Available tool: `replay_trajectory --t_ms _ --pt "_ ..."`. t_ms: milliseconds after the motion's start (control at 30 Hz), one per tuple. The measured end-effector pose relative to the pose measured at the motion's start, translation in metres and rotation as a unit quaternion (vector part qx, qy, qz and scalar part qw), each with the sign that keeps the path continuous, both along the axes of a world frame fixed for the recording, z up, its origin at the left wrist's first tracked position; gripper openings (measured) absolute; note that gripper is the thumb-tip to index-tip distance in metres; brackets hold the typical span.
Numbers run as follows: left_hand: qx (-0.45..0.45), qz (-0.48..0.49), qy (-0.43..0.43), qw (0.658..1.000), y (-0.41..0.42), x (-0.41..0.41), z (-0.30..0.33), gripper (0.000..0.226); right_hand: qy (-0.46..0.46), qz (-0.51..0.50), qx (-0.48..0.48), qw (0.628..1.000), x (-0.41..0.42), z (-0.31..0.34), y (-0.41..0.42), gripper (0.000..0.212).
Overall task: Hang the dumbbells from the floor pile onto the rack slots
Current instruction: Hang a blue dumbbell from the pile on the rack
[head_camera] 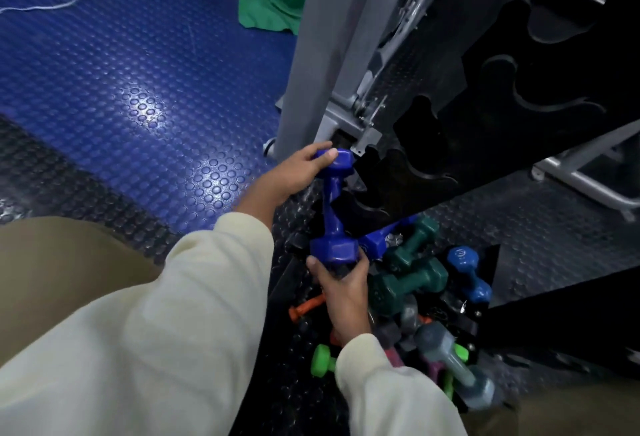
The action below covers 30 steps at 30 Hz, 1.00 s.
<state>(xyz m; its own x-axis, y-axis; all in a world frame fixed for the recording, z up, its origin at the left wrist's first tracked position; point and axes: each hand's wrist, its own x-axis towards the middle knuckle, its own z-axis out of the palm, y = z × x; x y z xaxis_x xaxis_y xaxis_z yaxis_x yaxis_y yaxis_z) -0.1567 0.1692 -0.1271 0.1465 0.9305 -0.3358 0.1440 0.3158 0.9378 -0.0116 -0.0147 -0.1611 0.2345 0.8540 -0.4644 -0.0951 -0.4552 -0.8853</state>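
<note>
Spanning both hands, blue dumbbell [334, 205]

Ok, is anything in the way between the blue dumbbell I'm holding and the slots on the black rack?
Nothing visible is. The blue dumbbell is gripped at its far head by the left hand and at its near head by the right hand, already beside the rack's lowest slots, which look empty.

Gym: dumbbells [408, 283], rack [502, 117], studded floor [138, 89].

Dim overall; overhead glare on the blue floor [147, 112], soft blur, wide-angle bending at edges
</note>
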Motion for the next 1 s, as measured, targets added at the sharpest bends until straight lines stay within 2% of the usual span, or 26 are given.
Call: replay_trajectory --t_ms 100,400,500,567,667,767,833,900,1000 --pt "0.011 0.057 -0.028 0.998 -0.007 0.010 -0.006 0.041 -0.098 0.012 -0.005 0.995 0.007 -0.001 0.003 0.068" --pt "0.022 0.063 -0.096 0.993 0.006 0.009 -0.014 0.023 -0.145 -0.010 -0.052 0.988 -0.003 0.017 0.012 0.064" --pt "0.058 0.048 -0.037 0.996 0.014 0.008 -0.014 0.025 -0.134 -0.020 -0.033 0.990 -0.011 0.026 0.014 0.060" --pt "0.087 0.009 0.031 0.996 0.019 0.005 -0.009 0.028 -0.085 -0.035 -0.023 0.995 -0.017 0.029 0.018 0.058" --pt "0.118 -0.052 0.131 0.983 0.023 0.006 -0.009 0.045 -0.023 -0.060 -0.035 0.997 -0.026 0.029 0.027 0.063" --pt "0.135 -0.057 0.185 0.972 0.023 0.008 -0.019 0.056 -0.009 -0.072 -0.024 0.997 -0.027 0.025 0.028 0.063" --pt "0.136 -0.060 0.199 0.969 0.020 0.008 -0.024 0.059 -0.061 -0.057 -0.025 0.996 -0.024 0.026 0.027 0.062" --pt "0.146 -0.063 0.217 0.963 0.017 0.011 -0.025 0.061 -0.154 -0.019 -0.022 0.988 -0.021 0.028 0.024 0.063" --pt "0.168 -0.068 0.234 0.955 0.015 0.010 -0.028 0.060 -0.272 0.014 0.048 0.961 -0.021 0.028 0.016 0.072"
